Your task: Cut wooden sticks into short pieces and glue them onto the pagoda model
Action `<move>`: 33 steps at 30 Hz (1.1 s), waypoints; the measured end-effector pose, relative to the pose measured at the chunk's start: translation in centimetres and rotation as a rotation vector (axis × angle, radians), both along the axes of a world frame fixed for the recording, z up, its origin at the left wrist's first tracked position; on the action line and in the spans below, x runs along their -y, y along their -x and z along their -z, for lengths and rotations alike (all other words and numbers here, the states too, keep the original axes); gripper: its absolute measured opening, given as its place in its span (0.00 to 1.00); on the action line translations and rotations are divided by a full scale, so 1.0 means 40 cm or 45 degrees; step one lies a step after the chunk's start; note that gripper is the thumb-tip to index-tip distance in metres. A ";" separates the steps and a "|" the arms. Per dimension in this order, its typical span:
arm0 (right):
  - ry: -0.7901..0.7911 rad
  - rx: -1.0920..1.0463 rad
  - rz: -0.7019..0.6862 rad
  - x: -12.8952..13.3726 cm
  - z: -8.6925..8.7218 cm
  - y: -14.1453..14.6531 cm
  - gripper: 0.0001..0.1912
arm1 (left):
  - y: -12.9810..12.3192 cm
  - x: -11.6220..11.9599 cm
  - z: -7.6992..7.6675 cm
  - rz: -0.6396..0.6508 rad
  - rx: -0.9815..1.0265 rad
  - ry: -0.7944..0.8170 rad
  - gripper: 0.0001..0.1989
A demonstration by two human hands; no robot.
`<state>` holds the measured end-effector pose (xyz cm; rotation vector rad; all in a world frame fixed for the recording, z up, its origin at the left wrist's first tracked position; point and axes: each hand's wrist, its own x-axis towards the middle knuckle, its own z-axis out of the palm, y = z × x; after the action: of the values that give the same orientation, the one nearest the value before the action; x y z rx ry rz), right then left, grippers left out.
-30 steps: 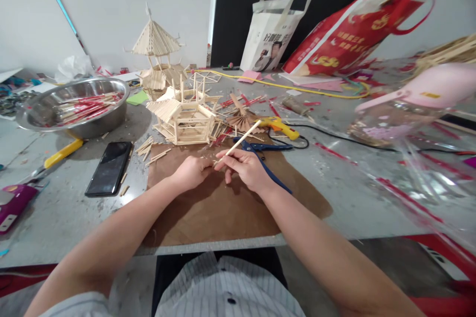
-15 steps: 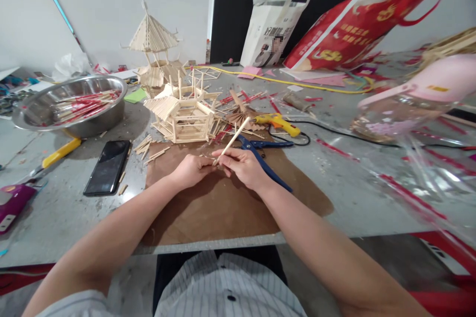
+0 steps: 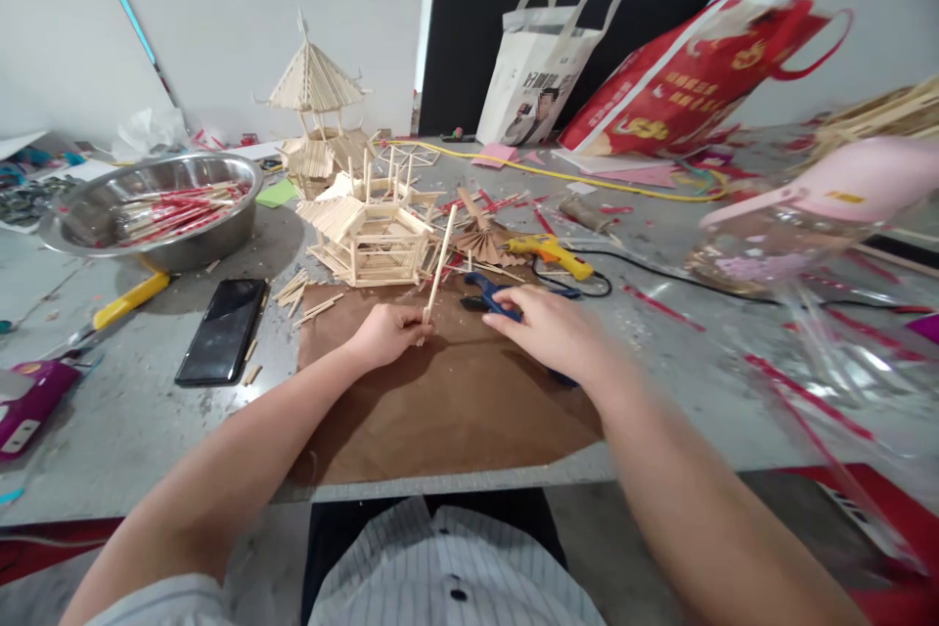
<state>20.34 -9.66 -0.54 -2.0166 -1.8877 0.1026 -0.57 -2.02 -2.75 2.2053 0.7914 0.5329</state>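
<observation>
My left hand (image 3: 388, 333) is closed in a pinch over the brown sheet (image 3: 411, 421), holding a thin wooden stick (image 3: 441, 259) that points up and leans slightly right. A short piece shows at the stick's lower end by the fingertips. Over the blue hand cutter (image 3: 488, 289) lies my right hand (image 3: 547, 328), thumb and fingers apart on either side of its handle; the palm hides much of the tool. Just beyond stands a six-sided stick-built model (image 3: 385, 254) with upright posts. Behind it rises a stick pavilion (image 3: 315, 83) with a pointed roof.
A yellow glue gun (image 3: 550, 252) with a black cord lies past the cutter. On the left are a steel basin (image 3: 245, 215) of sticks, a phone (image 3: 222, 333) and a yellow-handled tool (image 3: 132, 298). A pink-lidded bottle (image 3: 843, 176) and bags stand right and behind.
My right hand has let go of the stick and moved right to the blue cutter. The stick, now in my left hand alone, stands more upright. The view has shifted slightly.
</observation>
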 end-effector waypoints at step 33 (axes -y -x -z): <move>0.295 0.201 0.427 0.078 0.027 -0.071 0.17 | -0.003 -0.004 0.002 -0.103 0.173 0.443 0.11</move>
<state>23.18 -12.76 -1.64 -2.5382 -1.6592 0.0771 -0.46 -1.88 -2.84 1.8056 0.8342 0.5343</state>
